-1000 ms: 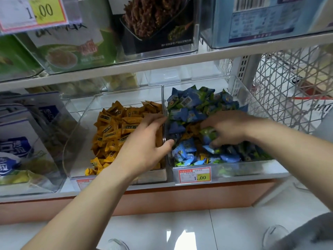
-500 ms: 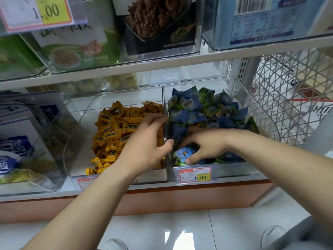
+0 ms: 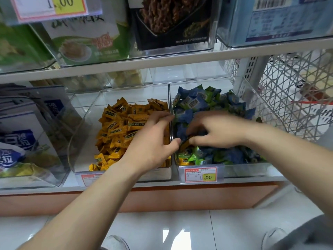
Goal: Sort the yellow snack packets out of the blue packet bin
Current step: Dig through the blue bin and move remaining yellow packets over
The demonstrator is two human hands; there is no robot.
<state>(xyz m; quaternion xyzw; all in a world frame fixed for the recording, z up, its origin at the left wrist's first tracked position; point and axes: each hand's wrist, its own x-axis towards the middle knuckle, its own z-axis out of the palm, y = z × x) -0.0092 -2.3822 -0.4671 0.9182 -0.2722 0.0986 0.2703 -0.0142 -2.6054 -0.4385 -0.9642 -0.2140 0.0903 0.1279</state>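
One head-worn wide-angle view looks forward and down, close to the lower shelf [image 3: 234, 179] front edge, floor [image 3: 162, 231] below.

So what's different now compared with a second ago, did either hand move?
The right hand slid from the middle of the blue packet bin toward its left wall, digging among the blue packets near a yellow packet by the divider; whether it grips anything is unclear. The left hand stayed over the yellow packets in their bin, thumb at the divider. The bins did not move.
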